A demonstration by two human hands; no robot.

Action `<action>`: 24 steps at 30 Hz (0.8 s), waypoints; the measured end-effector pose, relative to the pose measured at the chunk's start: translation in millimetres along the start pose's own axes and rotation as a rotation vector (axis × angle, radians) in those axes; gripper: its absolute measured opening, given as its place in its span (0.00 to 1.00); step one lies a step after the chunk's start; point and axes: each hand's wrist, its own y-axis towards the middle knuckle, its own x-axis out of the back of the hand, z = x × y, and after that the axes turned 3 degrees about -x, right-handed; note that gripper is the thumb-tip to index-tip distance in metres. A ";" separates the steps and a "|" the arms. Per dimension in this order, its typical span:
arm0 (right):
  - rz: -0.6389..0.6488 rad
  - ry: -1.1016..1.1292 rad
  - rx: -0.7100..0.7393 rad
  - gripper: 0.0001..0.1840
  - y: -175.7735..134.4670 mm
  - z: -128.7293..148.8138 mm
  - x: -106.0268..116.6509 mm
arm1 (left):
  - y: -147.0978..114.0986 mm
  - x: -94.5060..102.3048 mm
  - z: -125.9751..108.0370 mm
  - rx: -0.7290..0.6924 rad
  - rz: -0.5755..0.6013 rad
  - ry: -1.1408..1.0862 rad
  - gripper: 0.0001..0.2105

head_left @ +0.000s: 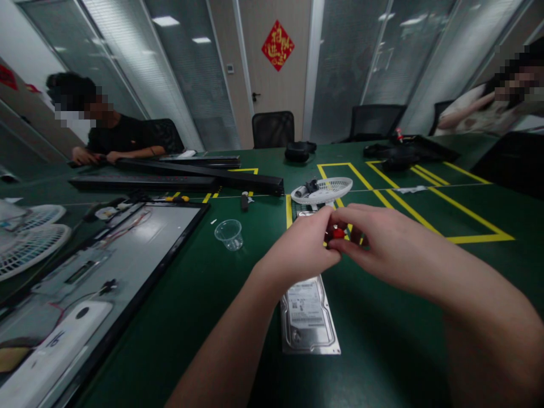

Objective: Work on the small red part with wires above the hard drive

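Note:
My left hand [300, 249] and my right hand [369, 229] meet above the table, fingers curled toward each other. A small red object [339, 233] shows between the right thumb and fingers; its kind is hard to make out. The left fingers are mostly hidden behind that hand, closed around something I cannot see. Below the hands lies a silver hard drive [308, 317] with its label facing up, partly covered by my left hand. Just beyond the hands, a white slotted basket [340, 186] holds small dark parts.
A clear plastic cup [229, 233] stands left of my hands. An opened flat panel [140, 255] with wires and a white device [63, 345] fills the left side. Long black bars [191, 171] lie farther back, handled by another person. A second person sits far right.

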 end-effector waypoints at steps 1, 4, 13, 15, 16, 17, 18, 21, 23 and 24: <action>-0.007 0.027 0.045 0.11 -0.2 -0.4 0.3 | -0.3 0.1 0.0 0.000 -0.005 0.001 0.14; -0.013 0.040 0.097 0.15 0.0 -2.0 -0.2 | 0.0 0.3 -0.3 0.005 -0.013 0.014 0.13; -0.005 -0.054 -0.041 0.06 -0.1 1.3 0.2 | 1.4 1.3 -2.0 0.017 0.016 0.000 0.15; -0.004 -0.010 0.018 0.08 0.1 1.6 1.2 | 0.6 1.3 -2.2 0.014 0.004 -0.022 0.16; -0.005 0.009 0.050 0.11 0.4 1.3 1.5 | 0.3 1.2 -2.4 0.014 -0.001 -0.022 0.16; -0.005 0.022 0.075 0.13 0.7 0.8 1.5 | 0.2 1.0 -2.5 0.015 -0.005 -0.014 0.15; -0.002 0.027 0.085 0.14 1.0 0.1 1.3 | 0.3 0.9 -2.7 0.017 -0.008 0.000 0.14; 0.013 -0.006 0.030 0.11 1.6 -1.7 -0.4 | 1.1 0.5 -3.1 0.012 0.003 0.015 0.14; 0.020 -0.045 -0.033 0.07 1.5 -2.1 -1.3 | 1.6 0.3 -2.9 0.004 0.016 0.009 0.14; 0.020 -0.063 -0.054 0.07 1.2 -1.9 -1.5 | 1.7 0.3 -2.6 -0.001 0.019 0.014 0.13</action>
